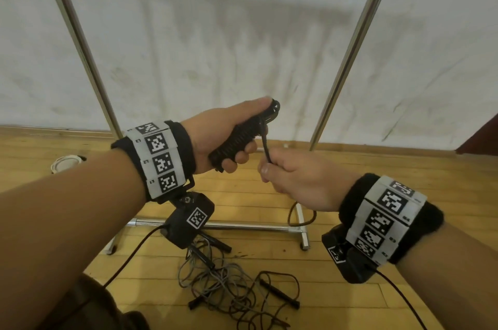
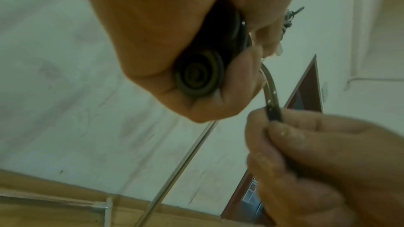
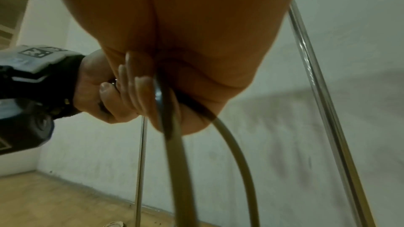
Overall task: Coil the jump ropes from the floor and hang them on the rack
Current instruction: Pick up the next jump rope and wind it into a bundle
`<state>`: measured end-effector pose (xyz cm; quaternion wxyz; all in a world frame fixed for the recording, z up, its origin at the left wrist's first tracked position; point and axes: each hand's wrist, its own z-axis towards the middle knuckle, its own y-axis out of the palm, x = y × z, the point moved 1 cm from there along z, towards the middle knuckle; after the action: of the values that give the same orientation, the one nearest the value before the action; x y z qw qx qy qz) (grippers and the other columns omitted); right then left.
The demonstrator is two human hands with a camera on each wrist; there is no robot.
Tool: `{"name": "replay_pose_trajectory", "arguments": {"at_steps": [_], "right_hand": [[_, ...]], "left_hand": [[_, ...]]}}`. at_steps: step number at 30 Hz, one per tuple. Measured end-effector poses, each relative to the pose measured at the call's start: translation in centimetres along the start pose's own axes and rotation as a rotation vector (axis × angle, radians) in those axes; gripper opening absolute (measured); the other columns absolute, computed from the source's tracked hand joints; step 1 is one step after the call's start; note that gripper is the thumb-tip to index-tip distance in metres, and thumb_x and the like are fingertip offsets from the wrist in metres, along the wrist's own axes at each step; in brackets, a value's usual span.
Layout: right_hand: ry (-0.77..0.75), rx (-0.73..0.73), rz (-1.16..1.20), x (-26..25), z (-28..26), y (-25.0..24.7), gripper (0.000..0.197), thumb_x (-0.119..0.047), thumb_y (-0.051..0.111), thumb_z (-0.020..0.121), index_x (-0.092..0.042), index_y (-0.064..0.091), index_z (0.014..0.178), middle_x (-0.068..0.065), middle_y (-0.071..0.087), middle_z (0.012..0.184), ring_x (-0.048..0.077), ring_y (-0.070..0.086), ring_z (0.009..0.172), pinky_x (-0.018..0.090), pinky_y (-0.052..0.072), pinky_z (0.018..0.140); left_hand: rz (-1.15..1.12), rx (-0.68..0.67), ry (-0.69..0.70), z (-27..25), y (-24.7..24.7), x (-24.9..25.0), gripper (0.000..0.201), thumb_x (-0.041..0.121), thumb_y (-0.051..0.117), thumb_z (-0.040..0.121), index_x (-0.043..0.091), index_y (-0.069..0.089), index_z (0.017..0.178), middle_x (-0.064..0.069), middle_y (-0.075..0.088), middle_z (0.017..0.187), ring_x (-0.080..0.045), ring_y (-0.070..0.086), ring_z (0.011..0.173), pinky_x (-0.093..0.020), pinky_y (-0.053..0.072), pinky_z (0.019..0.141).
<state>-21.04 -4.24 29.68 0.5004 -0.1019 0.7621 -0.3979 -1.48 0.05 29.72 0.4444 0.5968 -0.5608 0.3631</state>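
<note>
In the centre of the head view the left hand [image 1: 215, 138] grips a black jump rope bundle [image 1: 242, 135], two handles with the cord wound tightly around them; its fingers [image 1: 242, 157] are curled under the bundle and the thumb lies along the top. Just right of it, the right hand [image 1: 299, 181] pinches the free end of the cord [image 1: 266, 150] between thumb and forefinger, and a loop of the same cord [image 1: 292, 216] hangs below this hand. In the left wrist view the round ends of the two handles [image 2: 198, 75] show inside the closed left hand. More jump ropes [image 1: 237, 286], grey and black, lie tangled on the wooden floor [image 1: 350, 310] at the lower centre. The metal rack [image 1: 347, 60] stands behind the hands, in front of the white wall [image 1: 242, 33].
</note>
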Motion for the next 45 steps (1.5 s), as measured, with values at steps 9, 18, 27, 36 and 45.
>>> {"name": "replay_pose_trajectory", "arguments": {"at_steps": [9, 18, 27, 36, 45], "right_hand": [[-0.029, 0.184, 0.229, -0.2, -0.7, -2.0, 0.043, -0.044, 0.041, 0.107, -0.012, 0.062, 0.088, -0.009, 0.042, 0.056, 0.010, 0.036, 0.047, 0.024, 0.033, 0.044], [-0.032, 0.026, -0.064, -1.8, -0.3, 1.3, 0.036, -0.042, 0.037, 0.108, -0.019, 0.062, 0.095, -0.011, 0.050, 0.068, 0.000, 0.047, 0.057, 0.016, 0.038, 0.056], [-0.034, 0.258, 0.161, 0.1, 0.3, -1.0, 0.042, -0.043, 0.041, 0.107, -0.016, 0.065, 0.085, -0.011, 0.044, 0.051, 0.007, 0.038, 0.045, 0.024, 0.035, 0.045], [-0.045, 0.026, -0.035, -1.1, 0.4, 1.9, 0.037, -0.047, 0.037, 0.107, -0.022, 0.062, 0.096, -0.007, 0.053, 0.071, 0.001, 0.048, 0.059, 0.017, 0.042, 0.055], [0.048, -0.106, -0.067, 1.7, 0.5, -1.0, 0.033, -0.041, 0.042, 0.107, -0.021, 0.063, 0.090, -0.004, 0.061, 0.063, 0.012, 0.057, 0.059, 0.041, 0.055, 0.076]], "left_hand": [[0.121, 0.158, -0.004, -0.4, -1.4, -0.4, 0.069, 0.076, 0.069, 0.083, 0.013, 0.067, 0.111, -0.003, 0.061, 0.072, -0.016, 0.053, 0.053, -0.025, 0.042, 0.039], [0.129, 0.190, -0.013, 0.1, -0.4, -0.9, 0.052, 0.057, 0.063, 0.086, 0.011, 0.069, 0.109, -0.001, 0.060, 0.065, -0.017, 0.052, 0.050, -0.024, 0.040, 0.040], [0.108, 0.098, -0.068, -0.6, -1.6, -1.1, 0.062, 0.068, 0.060, 0.094, 0.010, 0.062, 0.117, -0.005, 0.060, 0.073, -0.018, 0.054, 0.055, -0.025, 0.043, 0.041], [0.206, 0.224, 0.087, 0.5, -0.9, -1.3, 0.038, 0.054, 0.069, 0.089, 0.017, 0.065, 0.094, 0.001, 0.057, 0.061, -0.017, 0.050, 0.049, -0.024, 0.039, 0.041], [0.242, -0.214, 0.117, -1.6, -1.2, -0.6, 0.030, 0.044, 0.067, 0.092, 0.015, 0.071, 0.098, -0.010, 0.061, 0.066, -0.023, 0.056, 0.049, -0.029, 0.049, 0.046]]}}
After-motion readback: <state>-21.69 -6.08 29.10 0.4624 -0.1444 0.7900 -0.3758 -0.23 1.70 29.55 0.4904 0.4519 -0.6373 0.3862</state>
